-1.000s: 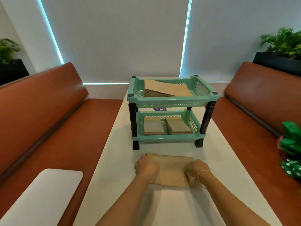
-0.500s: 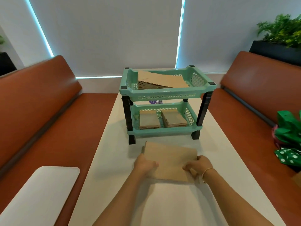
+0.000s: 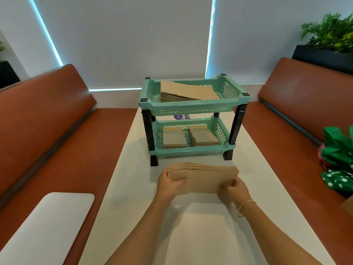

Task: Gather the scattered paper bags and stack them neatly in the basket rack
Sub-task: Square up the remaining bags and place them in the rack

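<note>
Compared to a second ago, the bag stack (image 3: pixel 203 178) is tipped up off the table (image 3: pixel 122 188) at center frame, left hand (image 3: pixel 169 185) and right hand (image 3: pixel 234 190) gripping its ends, just below the rack (image 3: pixel 193 109).

a white table (image 3: pixel 267 188) runs between two rust-brown benches (image 3: pixel 47 131), a white cushion (image 3: pixel 47 226) on the left one, green polka-dot wrapping (image 3: pixel 338 169) on the right; potted plants (image 3: pixel 330 33) behind; grey blinds (image 3: pixel 124 39) beyond
</note>
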Motion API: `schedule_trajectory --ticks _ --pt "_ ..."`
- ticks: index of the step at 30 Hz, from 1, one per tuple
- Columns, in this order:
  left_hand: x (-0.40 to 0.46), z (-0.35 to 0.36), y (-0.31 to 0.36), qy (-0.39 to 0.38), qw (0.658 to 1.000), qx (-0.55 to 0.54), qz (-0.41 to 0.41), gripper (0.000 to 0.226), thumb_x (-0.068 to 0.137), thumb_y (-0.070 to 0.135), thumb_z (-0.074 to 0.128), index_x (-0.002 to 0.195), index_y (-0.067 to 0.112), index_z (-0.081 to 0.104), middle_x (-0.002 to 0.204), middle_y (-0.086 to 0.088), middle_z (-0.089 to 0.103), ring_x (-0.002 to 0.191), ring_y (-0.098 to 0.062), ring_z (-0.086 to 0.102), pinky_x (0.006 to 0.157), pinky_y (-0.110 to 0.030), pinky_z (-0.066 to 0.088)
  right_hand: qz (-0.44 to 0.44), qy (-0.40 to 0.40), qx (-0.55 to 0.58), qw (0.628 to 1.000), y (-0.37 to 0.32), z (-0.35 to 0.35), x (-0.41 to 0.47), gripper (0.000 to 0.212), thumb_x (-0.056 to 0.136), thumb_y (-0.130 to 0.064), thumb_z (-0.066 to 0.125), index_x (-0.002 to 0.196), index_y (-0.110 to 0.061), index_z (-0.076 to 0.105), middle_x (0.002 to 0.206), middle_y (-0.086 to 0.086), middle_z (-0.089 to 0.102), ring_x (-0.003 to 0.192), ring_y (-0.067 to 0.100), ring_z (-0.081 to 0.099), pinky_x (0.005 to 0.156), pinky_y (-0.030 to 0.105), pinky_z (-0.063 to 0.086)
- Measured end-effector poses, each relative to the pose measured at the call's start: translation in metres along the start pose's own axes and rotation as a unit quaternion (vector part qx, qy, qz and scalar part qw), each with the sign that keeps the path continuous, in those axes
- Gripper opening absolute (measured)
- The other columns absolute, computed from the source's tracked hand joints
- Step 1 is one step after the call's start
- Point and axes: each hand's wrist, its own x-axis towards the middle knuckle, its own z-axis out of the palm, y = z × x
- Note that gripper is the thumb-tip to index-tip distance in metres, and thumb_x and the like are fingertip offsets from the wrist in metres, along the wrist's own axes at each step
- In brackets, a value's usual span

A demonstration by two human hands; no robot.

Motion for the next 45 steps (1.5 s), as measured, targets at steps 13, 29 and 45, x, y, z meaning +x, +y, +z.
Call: schedule_trajectory --ticks 13,29,45 --pt "0.008 -0.007 0.046 -0.074 0.935 0.320 0.135 0.035 0.076 0.018 0.075 0.108 0.026 0.062 0.097 0.012 0.060 0.093 -0.007 0.055 0.075 -0.019 0.044 -0.133 -0.025 0.009 0.991 -0.069 -0.042 0.011 0.025 0.079 0.012 0.058 0.083 -0.013 0.060 0.089 0.007 0.060 0.086 0.022 0.052 0.070 0.026 0.045" --pt "-0.006 0.040 0.034 0.004 0.996 -0.040 0.081 0.043 0.081 0.016 0.072 0.119 0.014 0.052 0.109 -0.003 0.063 0.102 -0.022 0.060 0.087 -0.033 0.049 -0.101 -0.095 -0.013 0.990 -0.054 0.001 -0.014 0.047 0.070 0.007 0.070 0.104 -0.022 0.054 0.093 -0.005 0.062 0.088 0.016 0.058 0.070 0.014 0.046" --pt "0.000 0.031 0.005 -0.071 0.996 0.029 0.051 0.065 0.073 0.023 0.080 0.128 0.014 0.046 0.118 -0.002 0.063 0.107 -0.017 0.059 0.093 -0.032 0.049 -0.062 -0.052 -0.147 0.986 -0.033 0.020 -0.011 0.024 0.080 -0.001 0.062 0.103 -0.008 0.061 0.104 0.013 0.064 0.088 0.023 0.053 0.072 0.026 0.039"
